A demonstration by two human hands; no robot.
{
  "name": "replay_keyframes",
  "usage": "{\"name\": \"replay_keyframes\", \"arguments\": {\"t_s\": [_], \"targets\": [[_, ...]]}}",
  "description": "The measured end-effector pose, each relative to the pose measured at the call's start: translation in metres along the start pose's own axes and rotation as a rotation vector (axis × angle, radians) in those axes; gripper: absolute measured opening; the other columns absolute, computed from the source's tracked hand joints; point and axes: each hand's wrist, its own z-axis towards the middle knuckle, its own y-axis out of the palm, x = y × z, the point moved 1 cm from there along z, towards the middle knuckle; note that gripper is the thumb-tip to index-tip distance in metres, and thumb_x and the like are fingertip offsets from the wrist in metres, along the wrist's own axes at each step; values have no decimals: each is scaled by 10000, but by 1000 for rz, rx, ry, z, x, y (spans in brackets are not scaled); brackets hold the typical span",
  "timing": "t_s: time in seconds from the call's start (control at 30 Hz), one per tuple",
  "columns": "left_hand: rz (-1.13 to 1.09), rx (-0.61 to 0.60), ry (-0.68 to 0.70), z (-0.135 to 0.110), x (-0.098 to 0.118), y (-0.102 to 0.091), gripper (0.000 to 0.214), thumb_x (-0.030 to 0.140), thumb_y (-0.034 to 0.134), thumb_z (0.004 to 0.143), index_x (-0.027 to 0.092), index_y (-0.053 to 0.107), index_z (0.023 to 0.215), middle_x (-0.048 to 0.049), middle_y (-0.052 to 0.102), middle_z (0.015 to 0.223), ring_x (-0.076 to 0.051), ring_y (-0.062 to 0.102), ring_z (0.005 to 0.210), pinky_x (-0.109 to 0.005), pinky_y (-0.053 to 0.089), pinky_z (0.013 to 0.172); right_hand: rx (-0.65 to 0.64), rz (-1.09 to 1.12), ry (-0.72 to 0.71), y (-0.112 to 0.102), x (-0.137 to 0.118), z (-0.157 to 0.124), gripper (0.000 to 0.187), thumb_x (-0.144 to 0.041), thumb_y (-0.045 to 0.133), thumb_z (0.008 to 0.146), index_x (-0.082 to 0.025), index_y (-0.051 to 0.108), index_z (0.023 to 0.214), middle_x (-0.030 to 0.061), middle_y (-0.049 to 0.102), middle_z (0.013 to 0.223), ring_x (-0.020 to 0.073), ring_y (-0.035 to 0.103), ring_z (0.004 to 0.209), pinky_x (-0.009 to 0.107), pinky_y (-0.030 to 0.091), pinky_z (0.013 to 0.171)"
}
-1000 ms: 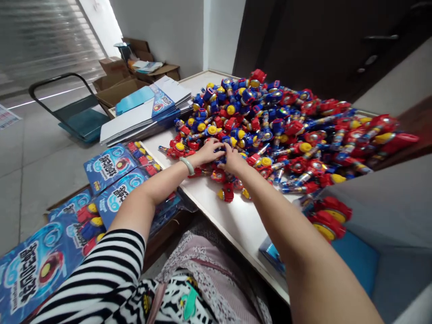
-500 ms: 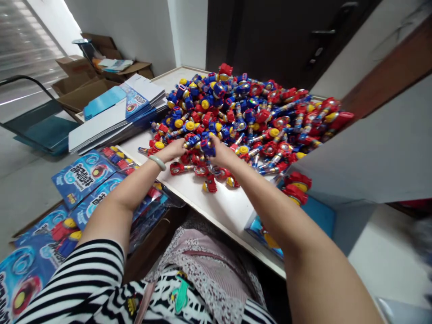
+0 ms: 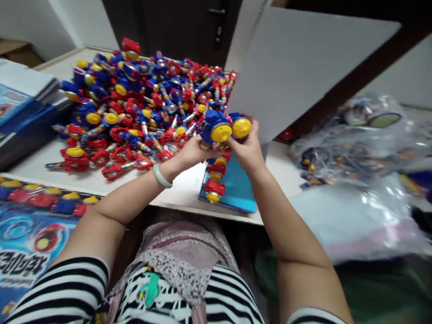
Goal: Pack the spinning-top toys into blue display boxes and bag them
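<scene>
My left hand and my right hand are raised together above the table's front edge. The left hand grips a blue toy with a yellow round cap. The right hand grips a second blue toy with a yellow cap, pressed against the first. A big heap of red, blue and yellow toys covers the white table to the left. Under my hands lies a blue open package with red and yellow toys in it.
A grey cardboard sheet stands tilted behind my hands. Clear plastic bags of parts lie at the right. Printed blue toy packages are stacked at the lower left, and flat blue and white cards at the far left.
Both hands have lifted out of the heap with blue toys and moved right, over the blue package. The view has swung right and down.
</scene>
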Motion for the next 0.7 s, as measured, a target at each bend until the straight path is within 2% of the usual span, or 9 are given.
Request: {"name": "replay_keyframes", "arguments": {"t_s": [0.1,0.2,0.27,0.3,0.4,0.53,0.7], "targets": [[-10,-16,33,13,-1,16,368,323,882,649,162,589,803,14,614,702,-102,564,635,-230,463,595,96,-246,-76,-52,8,-8,880,-628,691,816,-339,245,1517,110,474,1485,320,561,1323,472,618,948],[23,63,13,20,-8,12,296,342,791,766,194,545,838,50,520,607,-84,498,517,-219,410,513,180,-548,-53,-81,30,-16,783,-471,542,925,-291,140,1572,144,412,1525,304,550,1327,476,602,942],[41,59,-26,23,-15,8,308,374,768,781,202,514,807,63,468,559,-78,447,456,-213,358,459,174,-700,26,-82,52,-19,751,-328,478,917,-222,135,1577,172,408,1531,283,522,1357,480,560,1012],[41,42,-45,24,-19,7,323,393,771,771,199,515,801,55,489,569,-84,467,464,-213,359,452,153,-746,66,-80,62,-20,739,-273,453,899,-192,155,1570,180,419,1529,271,507,1373,480,530,1055],[23,12,-91,24,-27,11,381,437,800,721,176,568,874,-12,642,717,-151,641,636,-226,456,511,62,-802,134,-71,85,-18,709,-181,389,863,-141,210,1547,181,434,1546,245,478,1406,480,444,1145],[16,-28,-156,25,-31,19,424,413,837,677,149,624,932,-82,736,924,-226,726,868,-274,562,667,-47,-797,110,-74,93,-20,695,-163,389,857,-143,249,1538,160,455,1549,250,484,1406,477,412,1171],[39,-89,-141,27,-33,19,390,351,847,658,140,672,935,-77,741,972,-205,704,895,-260,558,716,-135,-696,101,-71,103,-25,677,-104,405,825,-100,311,1496,183,478,1525,250,511,1374,450,437,1147]]}}
